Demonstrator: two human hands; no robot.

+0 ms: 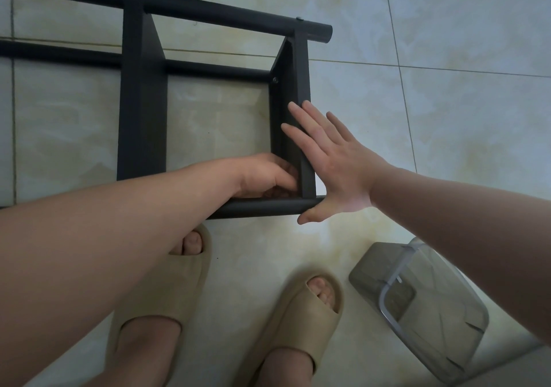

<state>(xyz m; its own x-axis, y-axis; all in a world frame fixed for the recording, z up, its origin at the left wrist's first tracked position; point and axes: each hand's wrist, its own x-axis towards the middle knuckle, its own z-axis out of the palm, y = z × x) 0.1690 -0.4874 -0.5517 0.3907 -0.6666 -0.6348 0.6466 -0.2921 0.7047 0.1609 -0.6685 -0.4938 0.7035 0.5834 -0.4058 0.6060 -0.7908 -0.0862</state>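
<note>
Black metal tube-and-flat-bar frame (140, 103) lies on the pale tiled floor (447, 88); it is probably stiff, weighty and smooth. Left grip (262, 175) curls round its near end bar from inside, while right grip (337, 172), fingers straight, presses outside. The round tubes look best to hold.

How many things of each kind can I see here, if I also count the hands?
black frame: 1
beige slippers: 2
clear container: 1
hands (left hand, right hand): 2
Total: 6
</note>
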